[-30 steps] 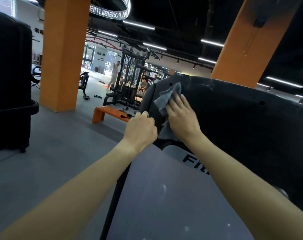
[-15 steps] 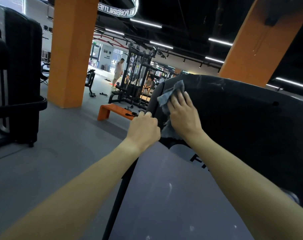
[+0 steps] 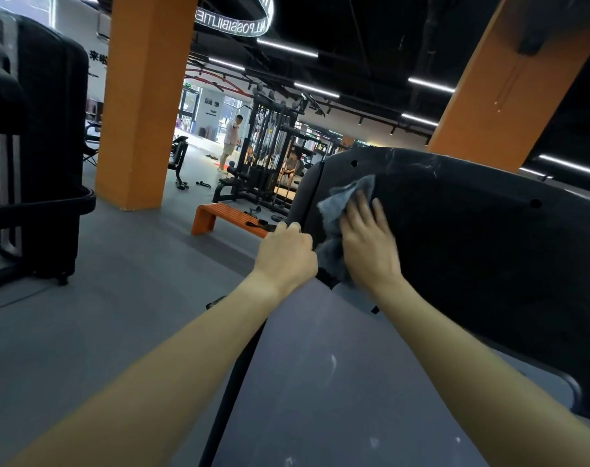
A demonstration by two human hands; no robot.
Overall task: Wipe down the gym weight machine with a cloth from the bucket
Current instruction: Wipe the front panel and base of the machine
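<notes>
Cloth (image 3: 341, 200) sat at the panel's (image 3: 472, 230) 9 o'clock end. Limp and light, so we judged flat pressure beat pinching. Our right hand (image 3: 367, 244) pressed it with straight fingers; left hand (image 3: 287, 254) gripped the panel edge.

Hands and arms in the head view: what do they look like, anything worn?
Nothing worn shows. The left hand and right hand have no gloves, rings, watch or wristband. The left forearm and right forearm are bare down to the picture's edge; no sleeve is in view.
</notes>
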